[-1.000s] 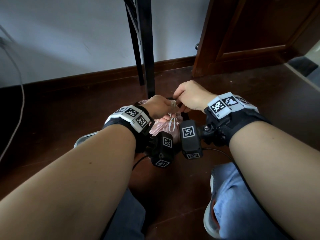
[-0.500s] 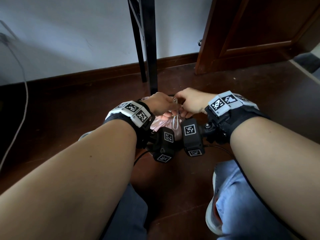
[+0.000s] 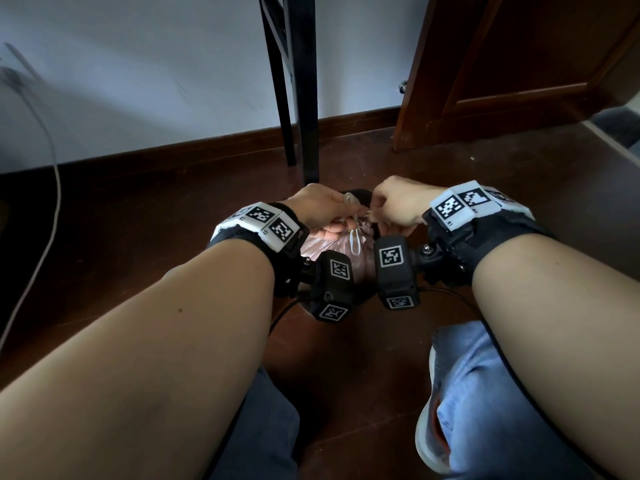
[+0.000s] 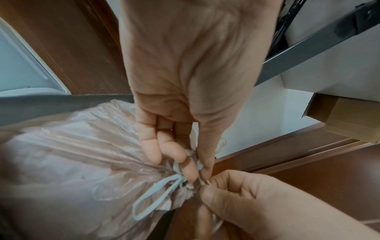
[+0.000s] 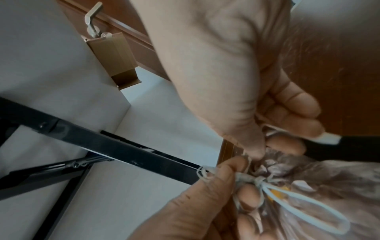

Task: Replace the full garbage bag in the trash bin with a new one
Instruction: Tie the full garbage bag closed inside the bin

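- Setting: a room in a home, seen at floor level.
- Floor (image 3: 450, 174): dark reddish-brown boards with a polished sheen.
- Wall (image 3: 138, 74): plain white plaster, met at its foot by a brown wooden skirting board (image 3: 194, 150).
- Door (image 3: 519, 64): brown panelled wood set in a matching frame; a metal lever handle (image 5: 92, 21) shows in the right wrist view.
- Furniture: black metal legs (image 3: 304, 98) stand near the wall, with a cross-brace visible from below.
- Cable (image 3: 52, 188): a white cord runs down the wall and across the floor.
- Waste: a pink drawstring garbage bag (image 4: 82, 146), household size, sits on the floor.
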Available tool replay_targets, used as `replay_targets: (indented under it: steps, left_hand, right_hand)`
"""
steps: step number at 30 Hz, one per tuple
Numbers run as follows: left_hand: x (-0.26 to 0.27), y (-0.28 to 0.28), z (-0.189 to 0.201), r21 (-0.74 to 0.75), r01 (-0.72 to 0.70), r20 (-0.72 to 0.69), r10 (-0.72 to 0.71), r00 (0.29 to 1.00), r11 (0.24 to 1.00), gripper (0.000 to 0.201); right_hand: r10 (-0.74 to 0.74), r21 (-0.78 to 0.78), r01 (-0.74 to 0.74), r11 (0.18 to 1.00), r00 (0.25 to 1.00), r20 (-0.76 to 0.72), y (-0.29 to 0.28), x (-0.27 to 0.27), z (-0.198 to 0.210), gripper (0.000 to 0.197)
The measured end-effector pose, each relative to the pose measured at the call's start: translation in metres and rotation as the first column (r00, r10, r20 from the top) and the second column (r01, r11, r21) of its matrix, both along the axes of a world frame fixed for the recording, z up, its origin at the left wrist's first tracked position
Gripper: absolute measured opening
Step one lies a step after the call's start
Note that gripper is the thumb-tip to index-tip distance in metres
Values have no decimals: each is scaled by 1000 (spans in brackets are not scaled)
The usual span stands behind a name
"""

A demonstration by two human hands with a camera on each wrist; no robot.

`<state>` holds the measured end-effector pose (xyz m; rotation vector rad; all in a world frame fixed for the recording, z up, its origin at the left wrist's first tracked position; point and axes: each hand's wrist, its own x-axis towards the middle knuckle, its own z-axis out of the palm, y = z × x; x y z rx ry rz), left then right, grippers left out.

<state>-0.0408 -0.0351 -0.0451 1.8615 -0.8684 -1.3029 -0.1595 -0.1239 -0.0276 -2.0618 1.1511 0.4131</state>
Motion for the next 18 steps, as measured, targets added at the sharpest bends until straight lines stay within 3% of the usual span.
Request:
replay_targets:
  steps: [4,9,13,18]
  left_hand:
    - [-2,-3,-1,3,-51,-11,51,999,999,13]
    - [-3,-3,2,21,-73,-22,73,997,997,23]
    - [-4,-2,6,71,-36,-51,40,998,997,15]
    - [-2,2,7,58,-82,-120,88,989,995,16]
  right_hand:
    - [23,-168,-35,985,997,-74,0,0,1,21]
    - [0,-163,3,987,1000,22,-6,-4,6,28]
    - [-87,-143,111,984,982,167,-11,-7,10,29]
    - [28,-133,-30,991,1000,-13,0,-2,10,26]
